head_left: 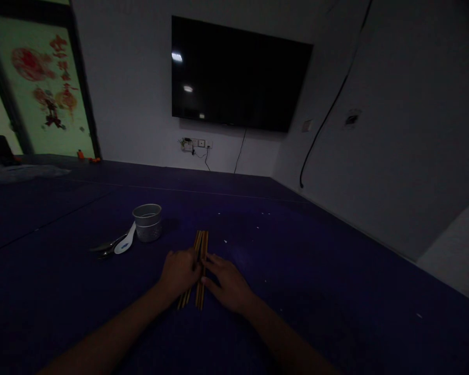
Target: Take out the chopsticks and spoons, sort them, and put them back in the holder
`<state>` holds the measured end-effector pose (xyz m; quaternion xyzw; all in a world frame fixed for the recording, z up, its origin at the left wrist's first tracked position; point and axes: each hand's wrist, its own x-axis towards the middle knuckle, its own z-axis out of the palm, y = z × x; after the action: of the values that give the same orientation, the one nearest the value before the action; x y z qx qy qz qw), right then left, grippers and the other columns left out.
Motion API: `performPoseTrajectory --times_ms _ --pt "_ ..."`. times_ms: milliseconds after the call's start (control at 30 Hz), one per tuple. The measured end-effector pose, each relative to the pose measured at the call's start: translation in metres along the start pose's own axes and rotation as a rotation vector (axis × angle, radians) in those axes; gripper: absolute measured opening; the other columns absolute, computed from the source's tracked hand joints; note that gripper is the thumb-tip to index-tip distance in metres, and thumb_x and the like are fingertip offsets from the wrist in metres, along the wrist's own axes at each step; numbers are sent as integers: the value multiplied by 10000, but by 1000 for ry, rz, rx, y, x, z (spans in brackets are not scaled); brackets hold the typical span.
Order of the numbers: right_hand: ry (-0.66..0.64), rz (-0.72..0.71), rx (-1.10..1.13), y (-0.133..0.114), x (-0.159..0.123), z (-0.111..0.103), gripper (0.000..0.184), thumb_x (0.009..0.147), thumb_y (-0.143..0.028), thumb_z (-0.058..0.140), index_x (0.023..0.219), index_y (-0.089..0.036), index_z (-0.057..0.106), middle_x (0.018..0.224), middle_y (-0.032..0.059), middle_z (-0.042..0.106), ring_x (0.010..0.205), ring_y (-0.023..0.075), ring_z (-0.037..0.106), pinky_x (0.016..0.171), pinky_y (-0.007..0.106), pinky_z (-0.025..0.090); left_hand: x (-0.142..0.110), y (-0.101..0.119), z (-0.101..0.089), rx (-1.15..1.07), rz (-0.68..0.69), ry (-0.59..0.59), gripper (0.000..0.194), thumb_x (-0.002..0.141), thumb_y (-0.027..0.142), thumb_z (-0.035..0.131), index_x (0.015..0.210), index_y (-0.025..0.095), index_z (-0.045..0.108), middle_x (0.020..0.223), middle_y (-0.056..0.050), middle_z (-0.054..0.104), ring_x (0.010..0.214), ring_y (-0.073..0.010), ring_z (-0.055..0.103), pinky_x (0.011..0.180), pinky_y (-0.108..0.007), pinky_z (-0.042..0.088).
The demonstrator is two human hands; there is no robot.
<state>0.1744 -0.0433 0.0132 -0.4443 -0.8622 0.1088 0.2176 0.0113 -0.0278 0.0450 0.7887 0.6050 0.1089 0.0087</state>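
Observation:
Several wooden chopsticks (204,240) lie in two bundles in front of me on the dark blue-purple surface. My left hand (178,271) is closed round the left bundle, whose lower ends stick out below my fingers. My right hand (227,284) pinches the right bundle between thumb and fingers. The bundles meet near their upper ends and spread apart toward me. Left of them stands a metal cup (148,224) with a perforated-looking lower wall, upright. Beside it a white soup spoon (125,241) lies next to several metal spoons or forks (108,249), too dark to tell apart.
The blue-purple surface (316,271) stretches to the walls, with small white scraps scattered on it. A large dark television (238,73) hangs over sockets (197,143) with cables. A black cable (328,114) runs down the right wall. Clear plastic sheeting (27,172) lies far left.

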Motion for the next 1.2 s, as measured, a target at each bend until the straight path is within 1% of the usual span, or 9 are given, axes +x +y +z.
performPoseTrajectory --times_ms 133,267,367,600,733,867,1000,1133,1200 --pt "7 -20 15 0 1 0 462 914 -368 461 1346 -204 475 1429 100 419 1306 261 391 1072 458 315 2 -3 2 -1 37 -10 217 842 280 434 866 154 609 872 -99 715 806 -246 665 760 -374 431" --pt "6 -26 19 0 1 -1 480 915 -371 454 1347 -163 472 1426 120 419 1306 263 389 1074 449 320 2 -5 3 -13 55 -24 210 838 270 430 887 161 604 902 -102 715 827 -249 660 784 -387 426" --pt "11 -16 27 0 1 0 478 916 -367 454 1348 -164 471 1424 121 421 1310 262 384 1071 445 324 2 -4 3 -2 49 -19 212 840 276 430 904 161 596 909 -105 715 840 -250 661 795 -381 426" --pt "-3 18 26 3 1 3 492 922 -394 446 1356 -165 462 1418 131 426 1316 268 373 1062 454 322 0 1 2 106 83 7 230 815 263 447 904 135 616 839 -142 711 856 -286 664 820 -415 423" --pt "2 9 36 3 2 3 493 925 -392 444 1368 -176 446 1415 125 431 1317 265 372 1061 458 323 -1 2 0 104 105 8 236 818 261 443 869 136 637 823 -149 708 843 -292 668 812 -421 429" --pt "13 7 33 3 1 4 492 927 -398 437 1368 -179 446 1419 120 427 1314 262 377 1063 455 324 0 -1 3 81 107 7 224 813 252 447 840 150 645 816 -131 712 835 -274 671 804 -395 435" --pt "7 7 38 4 1 4 499 924 -411 441 1361 -172 454 1416 129 428 1313 268 378 1055 463 336 2 -2 6 53 102 7 253 829 270 426 803 162 654 784 -108 715 798 -244 674 760 -349 445" --pt "9 2 27 5 1 3 497 927 -418 433 1364 -180 454 1420 115 427 1312 263 381 1061 450 335 2 -2 -1 0 32 -22 284 845 276 404 778 177 660 794 -84 718 761 -206 672 709 -297 446" --pt "11 -8 29 4 1 3 498 930 -415 429 1369 -182 445 1424 110 424 1312 261 380 1063 448 334 0 -2 -8 9 -8 -17 287 852 283 400 798 177 661 796 -82 717 767 -204 672 715 -294 446"
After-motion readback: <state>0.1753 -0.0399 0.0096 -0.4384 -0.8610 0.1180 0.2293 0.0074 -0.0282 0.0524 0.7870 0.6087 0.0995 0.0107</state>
